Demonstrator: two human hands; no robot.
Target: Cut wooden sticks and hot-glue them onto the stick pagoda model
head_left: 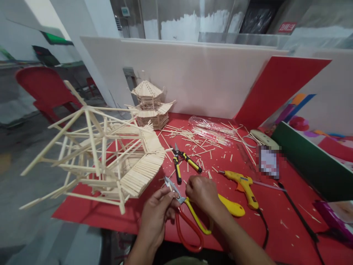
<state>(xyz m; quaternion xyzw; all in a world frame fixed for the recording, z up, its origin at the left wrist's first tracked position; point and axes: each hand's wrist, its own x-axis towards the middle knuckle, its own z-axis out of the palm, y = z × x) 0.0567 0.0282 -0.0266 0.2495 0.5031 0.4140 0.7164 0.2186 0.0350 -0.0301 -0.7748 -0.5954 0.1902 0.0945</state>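
Observation:
My left hand point(158, 209) is closed in a pinch around a short wooden stick point(170, 187), beside the blades of the scissors point(190, 221). The scissors have one red and one yellow handle and lie between my hands at the table's front edge. My right hand point(202, 193) is curled closed just right of the blades; whatever its fingers hold is hidden. A yellow tool handle point(233, 207) shows beyond my right wrist. To the left stands a large open stick frame model point(103, 147) with a slatted, curved roof section point(143, 175).
A finished-looking stick pagoda point(149, 103) stands at the back. Black-and-yellow cutters point(187, 162), a yellow glue gun point(244, 184) with a cord, and loose sticks point(204, 138) partly in plastic lie on the red tabletop point(275, 228). A green-sided box point(311, 158) is at right.

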